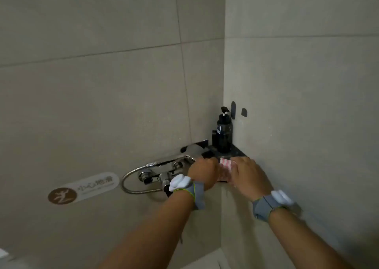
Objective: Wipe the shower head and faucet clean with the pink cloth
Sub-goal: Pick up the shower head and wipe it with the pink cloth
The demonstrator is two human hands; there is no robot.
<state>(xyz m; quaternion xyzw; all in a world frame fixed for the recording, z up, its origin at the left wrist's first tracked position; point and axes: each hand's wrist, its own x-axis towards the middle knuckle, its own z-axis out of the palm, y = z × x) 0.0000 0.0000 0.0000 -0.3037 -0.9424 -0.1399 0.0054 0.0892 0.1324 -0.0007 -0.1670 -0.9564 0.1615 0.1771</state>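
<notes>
Grey-tiled shower walls (106,96) meet at a corner, where a small black shelf (239,152) carries a dark pump bottle (223,134). Left of the shelf's front edge, the chrome faucet (162,175) projects from the wall, its hose (131,183) looping below; a slip-warning sticker (83,187) lies further left. The shower head cannot be told for certain. Left hand (203,172) and right hand (249,175) meet at the shelf's front edge, fingers curled onto the pink cloth (225,169) bunched between them. Judged step: gathering the cloth. Done well, fold it into a firm pad before wiping along the faucet.
</notes>
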